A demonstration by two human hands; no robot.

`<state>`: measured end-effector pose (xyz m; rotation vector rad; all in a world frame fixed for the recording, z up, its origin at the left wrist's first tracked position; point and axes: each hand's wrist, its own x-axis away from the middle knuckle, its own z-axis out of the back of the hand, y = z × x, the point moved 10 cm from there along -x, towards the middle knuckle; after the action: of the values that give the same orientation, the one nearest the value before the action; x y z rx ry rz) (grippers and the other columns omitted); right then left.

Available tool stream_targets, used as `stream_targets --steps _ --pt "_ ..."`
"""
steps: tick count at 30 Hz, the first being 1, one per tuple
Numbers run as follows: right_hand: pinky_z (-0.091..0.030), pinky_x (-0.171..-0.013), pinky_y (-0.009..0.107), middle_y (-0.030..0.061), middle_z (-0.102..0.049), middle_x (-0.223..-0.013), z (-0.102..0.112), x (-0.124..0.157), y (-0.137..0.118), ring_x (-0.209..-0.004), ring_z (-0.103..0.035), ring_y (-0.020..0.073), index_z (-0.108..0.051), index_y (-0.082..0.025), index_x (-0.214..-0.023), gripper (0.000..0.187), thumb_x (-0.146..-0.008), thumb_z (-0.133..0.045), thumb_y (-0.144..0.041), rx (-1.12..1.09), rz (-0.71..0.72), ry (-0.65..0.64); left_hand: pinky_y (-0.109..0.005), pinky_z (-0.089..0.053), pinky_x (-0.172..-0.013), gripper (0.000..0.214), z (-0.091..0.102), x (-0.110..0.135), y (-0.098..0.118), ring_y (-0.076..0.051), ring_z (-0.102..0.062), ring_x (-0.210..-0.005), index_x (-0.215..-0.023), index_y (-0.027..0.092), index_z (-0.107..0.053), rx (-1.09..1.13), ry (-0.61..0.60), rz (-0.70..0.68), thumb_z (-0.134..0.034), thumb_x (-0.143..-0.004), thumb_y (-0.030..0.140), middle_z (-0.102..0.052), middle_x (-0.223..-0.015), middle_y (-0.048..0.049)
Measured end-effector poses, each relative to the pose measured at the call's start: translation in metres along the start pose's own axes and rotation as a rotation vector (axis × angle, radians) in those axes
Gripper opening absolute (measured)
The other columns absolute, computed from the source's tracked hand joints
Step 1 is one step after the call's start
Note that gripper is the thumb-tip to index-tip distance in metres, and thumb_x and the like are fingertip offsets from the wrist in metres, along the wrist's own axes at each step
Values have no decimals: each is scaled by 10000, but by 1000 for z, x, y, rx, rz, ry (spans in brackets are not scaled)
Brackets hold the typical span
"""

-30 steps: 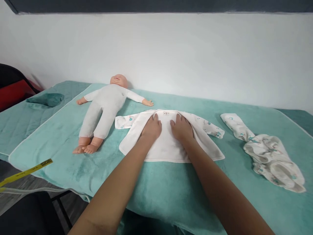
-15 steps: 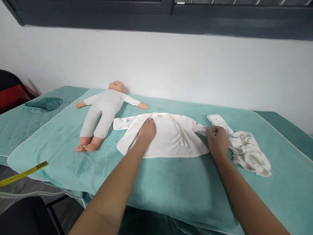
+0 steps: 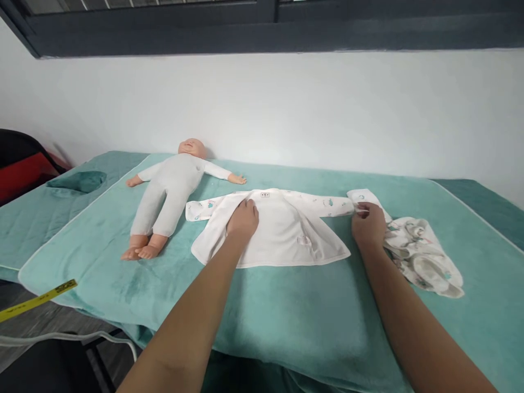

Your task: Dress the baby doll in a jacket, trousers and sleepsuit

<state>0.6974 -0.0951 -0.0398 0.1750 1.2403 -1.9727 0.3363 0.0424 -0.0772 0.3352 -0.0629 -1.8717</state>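
A white baby shirt (image 3: 278,232) with printed sleeves lies spread out, its neck label towards the wall. My left hand (image 3: 243,219) is closed on its body, left of the middle, with the fingers curled and the fingertips partly hidden. At the end of the right sleeve (image 3: 333,206), my right hand (image 3: 368,222) pinches the cuff, and the sleeve stretches out straight. Close beside that hand, and partly behind it, lies a crumpled printed white baby garment (image 3: 428,254). A baby doll (image 3: 172,183) in a white body lies on its back to the left, arms spread.
A green plush cover (image 3: 286,316) lies under everything, with a white wall (image 3: 286,109) behind. A yellow tape strip (image 3: 39,300) and a pale cable (image 3: 61,337) are at the lower left. A black and red bag (image 3: 24,169) stands at the far left.
My right hand has drawn the right sleeve outwards, so it now lies straighter and longer. My left hand stays on the shirt. The view has shifted slightly.
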Motion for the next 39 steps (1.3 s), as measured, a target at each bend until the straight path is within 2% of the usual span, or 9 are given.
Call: stream_targets --steps 4,10,15,21,26,29,32,35,39 --pt "-461 -937 476 142 -654 -1091 -7 20 -21 -1008 -606 286 -627 -163 -1076 345 -753 -524 -228 24 151 -46 -432 -447 -1038 321 0 -1 0 -296 -593 -1180 -1189 154 -564 -5 3 7 -337 -989 261 -622 -1245 -161" --pt "-460 -998 430 113 -664 -1254 -44 73 -82 -1188 -588 266 -623 -217 -1190 346 -901 -500 -361 -113 416 -472 -433 -462 -1014 311 0 -1 0 -295 -606 -1152 -1170 160 -569 5 14 9 -339 -987 261 -627 -1225 -160" --pt "-504 -779 375 106 -710 -1055 -30 83 -61 -858 -665 234 -647 -180 -1168 415 -893 -520 -464 -5 158 -461 -434 -465 -1010 294 -1 -2 -2 -295 -612 -1137 -1150 157 -579 20 35 8 -363 -980 261 -633 -1212 -165" --pt "-434 -654 312 15 -697 -807 -19 115 -48 -717 -626 197 -684 -234 -1131 404 -841 -589 -499 27 33 -656 -446 -443 -1046 278 15 4 3 -296 -571 -1212 -1129 142 -598 44 100 -42 -391 -967 231 -614 -1274 -180" --pt "-379 -574 269 -26 -568 -702 1 116 -44 -608 -490 137 -687 -203 -1118 442 -804 -635 -510 -318 -140 -536 -429 -406 -1091 294 34 45 51 -255 -506 -1300 -1200 179 -601 174 167 -227 -437 -964 236 -599 -1365 -115" --pt "-337 -536 253 -34 -534 -689 4 115 -45 -589 -441 120 -688 -187 -1086 457 -766 -683 -514 -481 -199 -543 -372 -459 -1027 307 25 83 109 -195 -582 -1204 -1209 246 -612 274 45 -460 -432 -990 363 -676 -1259 -43" --pt "-335 -530 251 -30 -538 -699 7 113 -45 -597 -439 121 -684 -184 -1036 442 -736 -712 -507 -564 -207 -531 -443 -390 -1120 529 16 116 156 -224 -502 -1334 -1341 212 -532 337 -71 -641 -379 -976 562 -579 -1422 -94" --pt "-345 -528 253 -33 -520 -680 8 113 -43 -593 -435 123 -685 -187 -1010 420 -726 -729 -493 -598 -195 -523 -500 -326 -1165 641 9 126 168 -269 -404 -1428 -1422 163 -450 279 -91 -644 -442 -941 586 -471 -1521 -156" --pt "-368 -543 259 -24 -553 -691 6 113 -37 -610 -467 129 -700 -193 -974 372 -729 -742 -469 -603 -197 -529 -424 -346 -1158 422 9 131 165 -211 -474 -1381 -1388 161 -487 225 -49 -654 -383 -993 270 -515 -1494 -122"
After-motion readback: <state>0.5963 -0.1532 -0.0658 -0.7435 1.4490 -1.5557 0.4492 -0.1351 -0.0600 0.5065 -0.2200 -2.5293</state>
